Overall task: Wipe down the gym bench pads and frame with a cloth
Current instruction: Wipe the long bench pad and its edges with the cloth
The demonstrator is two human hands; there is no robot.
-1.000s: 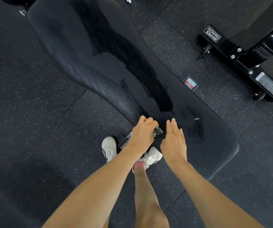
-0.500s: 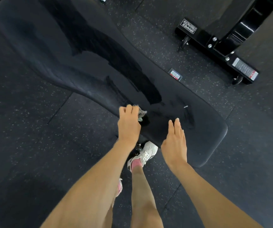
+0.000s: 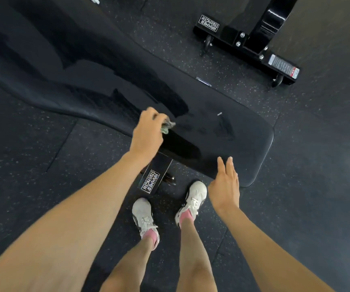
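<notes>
Head view: left hand (image 3: pixel 147 135) near centre, grip clamped on a bunched greenish cloth (image 3: pixel 167 126). The cloth touches the near edge of the black bench pad (image 3: pixel 243 131), which runs from 10 o'clock down to 4 o'clock. Right hand (image 3: pixel 224 186) is at 5 o'clock of the cloth, grip apart, fingers straight, by the pad's rounded end; can't tell if it touches. Dark wet streaks (image 3: pixel 182 148) lie on the pad just beside the cloth, and the end toward 3 o'clock looks mostly dry. Labelled frame foot (image 3: pixel 151 180) sits under the pad at 6 o'clock, near the white shoes (image 3: pixel 143 216). Judgement: mid-wipe on the pad — best done by flattening the cloth, overlapping strokes out to the rounded end and over the edge, then the frame foot.
</notes>
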